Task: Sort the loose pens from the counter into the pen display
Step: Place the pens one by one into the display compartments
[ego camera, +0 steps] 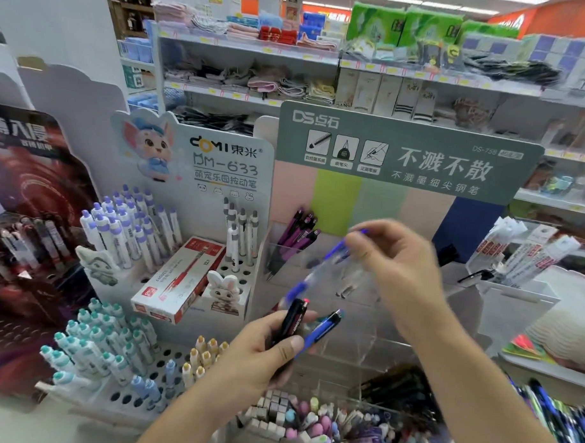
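My left hand (263, 356) grips a small bunch of pens: a black pen (292, 319) with a red tip and a blue pen (323, 331) point up and to the right. My right hand (396, 261) pinches a blue-and-clear pen (319, 265), blurred by motion, slanting down to the left in front of the clear acrylic pen display (347, 326). The display's upper left compartment holds purple and black pens (297, 234). Its green header card (409, 152) rises behind.
A white peg-hole stand (167, 356) at left holds lavender, teal and yellow pens, with a red-and-white pen box (179, 280) lying on it. Erasers and small items (310, 420) fill bins at the bottom. Packaged refills (522, 252) stand at right. Loose pens (556, 412) lie at lower right.
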